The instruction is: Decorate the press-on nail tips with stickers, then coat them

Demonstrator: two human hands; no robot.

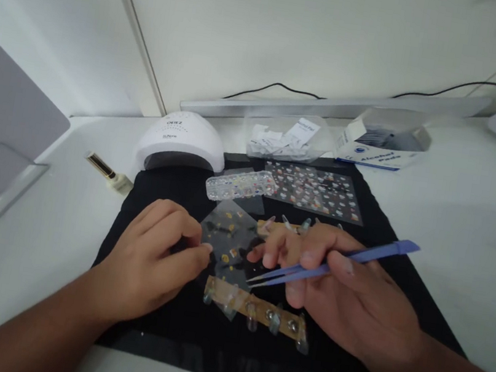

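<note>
Blue tweezers (333, 268) are held in my right hand (336, 280), their tips slightly apart and pointing left over a clear sticker sheet (226, 238) with yellow designs. My left hand (155, 259) is curled at the sheet's left edge, thumb and index finger close together; what they pinch, if anything, is too small to make out. Just below the tweezer tips lies a wooden strip (262, 309) bearing several clear nail tips. A second wooden strip (265, 227) with nail tips is partly hidden behind my right hand.
On the black mat (158, 191) lie a rhinestone case (241, 186) and patterned sticker sheets (317, 190). Behind are a white lamp (183, 139), a clear container (285, 139) and an alcohol pad box (379, 145). A polish bottle (110, 173) is at left.
</note>
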